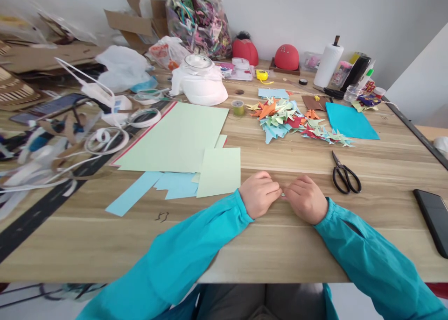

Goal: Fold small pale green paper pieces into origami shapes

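Left hand [261,195] and right hand [305,200] met over a small pale piece [283,195] on the near side of the wooden table [273,254].

The fingers of both hands were curled in and pinched together on the piece, which showed only as a sliver between them; the fingertips themselves were mostly hidden. A small green sheet [220,170] lay just beside the left hand, with blue strips [133,194] and a large green sheet [175,135] farther left. Black scissors [345,174] lay to the right of the right hand, their blades pointing away from the person. Beyond the hands sat a pile of folded paper shapes [280,117], near a blue sheet [352,120].
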Action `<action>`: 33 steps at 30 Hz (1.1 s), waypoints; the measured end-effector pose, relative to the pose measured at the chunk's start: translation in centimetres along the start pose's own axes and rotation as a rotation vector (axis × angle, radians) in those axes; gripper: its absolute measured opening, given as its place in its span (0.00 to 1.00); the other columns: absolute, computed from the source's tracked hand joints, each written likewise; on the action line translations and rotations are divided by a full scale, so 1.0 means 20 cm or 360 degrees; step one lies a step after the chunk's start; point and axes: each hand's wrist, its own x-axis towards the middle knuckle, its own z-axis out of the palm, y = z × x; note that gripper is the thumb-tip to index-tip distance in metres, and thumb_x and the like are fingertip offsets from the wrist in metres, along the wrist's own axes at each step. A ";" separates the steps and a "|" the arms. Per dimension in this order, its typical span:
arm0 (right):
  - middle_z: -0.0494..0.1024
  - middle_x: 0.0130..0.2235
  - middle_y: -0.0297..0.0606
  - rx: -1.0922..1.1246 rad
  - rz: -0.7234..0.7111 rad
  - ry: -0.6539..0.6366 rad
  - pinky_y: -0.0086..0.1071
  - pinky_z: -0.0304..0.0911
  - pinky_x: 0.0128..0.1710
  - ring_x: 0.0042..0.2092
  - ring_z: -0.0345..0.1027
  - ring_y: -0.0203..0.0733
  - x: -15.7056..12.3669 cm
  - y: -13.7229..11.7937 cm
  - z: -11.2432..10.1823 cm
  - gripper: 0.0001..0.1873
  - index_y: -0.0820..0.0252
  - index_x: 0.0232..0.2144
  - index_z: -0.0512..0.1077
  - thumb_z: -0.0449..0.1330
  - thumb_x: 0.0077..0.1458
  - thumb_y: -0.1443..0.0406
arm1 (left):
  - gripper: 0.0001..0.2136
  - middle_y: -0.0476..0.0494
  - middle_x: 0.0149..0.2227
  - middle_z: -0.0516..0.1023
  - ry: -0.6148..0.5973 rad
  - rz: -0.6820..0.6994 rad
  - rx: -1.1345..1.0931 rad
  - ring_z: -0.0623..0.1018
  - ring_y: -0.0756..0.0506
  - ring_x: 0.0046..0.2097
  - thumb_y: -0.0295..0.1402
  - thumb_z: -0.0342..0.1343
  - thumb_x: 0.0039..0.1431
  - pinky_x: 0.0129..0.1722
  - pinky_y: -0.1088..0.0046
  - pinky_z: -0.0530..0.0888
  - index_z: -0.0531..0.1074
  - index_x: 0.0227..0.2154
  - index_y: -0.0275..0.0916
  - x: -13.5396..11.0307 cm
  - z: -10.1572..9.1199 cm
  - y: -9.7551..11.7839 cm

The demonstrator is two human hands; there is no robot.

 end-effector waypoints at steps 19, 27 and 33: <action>0.72 0.20 0.34 -0.0031 0.0082 0.0120 0.32 0.53 0.35 0.26 0.62 0.34 -0.03 0.05 0.01 0.11 0.62 0.24 0.69 0.53 0.57 0.67 | 0.05 0.47 0.27 0.75 0.0127 -0.0077 -0.0101 0.71 0.50 0.29 0.29 0.50 0.56 0.37 0.69 0.66 0.70 0.32 0.36 -0.01 -0.01 -0.04; 0.74 0.22 0.35 -0.0034 0.0057 0.0069 0.33 0.53 0.36 0.27 0.64 0.35 -0.02 0.02 0.01 0.10 0.62 0.25 0.70 0.53 0.56 0.66 | 0.08 0.49 0.24 0.75 0.0145 -0.0001 -0.0135 0.71 0.51 0.28 0.25 0.45 0.56 0.37 0.69 0.65 0.70 0.30 0.37 -0.01 0.02 -0.02; 0.73 0.21 0.34 0.0037 0.0057 0.0047 0.33 0.53 0.36 0.27 0.64 0.35 -0.01 0.03 -0.01 0.11 0.61 0.24 0.69 0.51 0.57 0.69 | 0.07 0.50 0.23 0.74 0.0155 0.0000 -0.0136 0.70 0.51 0.27 0.24 0.46 0.54 0.36 0.69 0.65 0.69 0.29 0.36 -0.01 -0.01 -0.02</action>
